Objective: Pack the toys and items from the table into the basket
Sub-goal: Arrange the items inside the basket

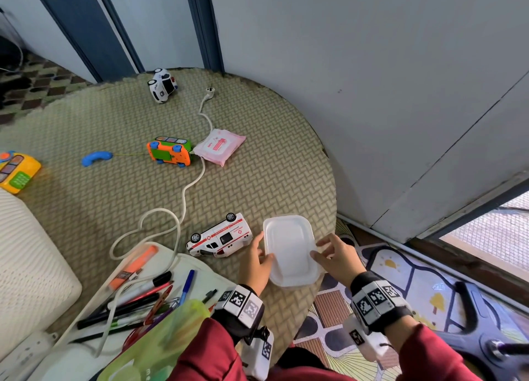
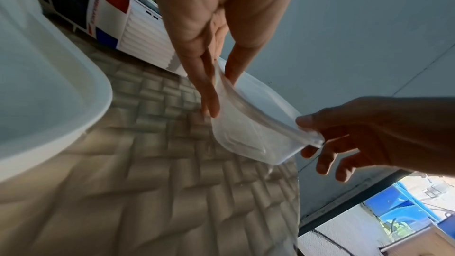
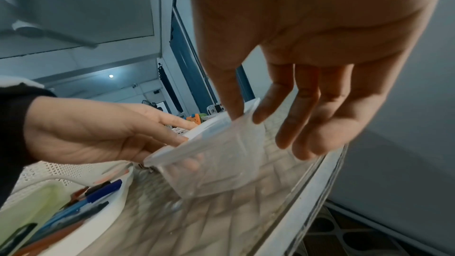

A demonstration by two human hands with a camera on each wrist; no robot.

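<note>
A clear plastic container with a lid is held tilted just above the woven mat at the table's near right edge. My left hand pinches its left rim, thumb on the lid. On the other side my right hand grips the rim, thumb on top and fingers curled below. The container looks empty. The white basket with pens and a green pouch sits at the near left. A toy ambulance lies on its side just left of my left hand.
Farther back lie an orange-green toy bus, a pink wipes pack, a blue toy handset, a police car and a yellow toy phone. A white cable snakes across the mat into the basket. A wall stands close on the right.
</note>
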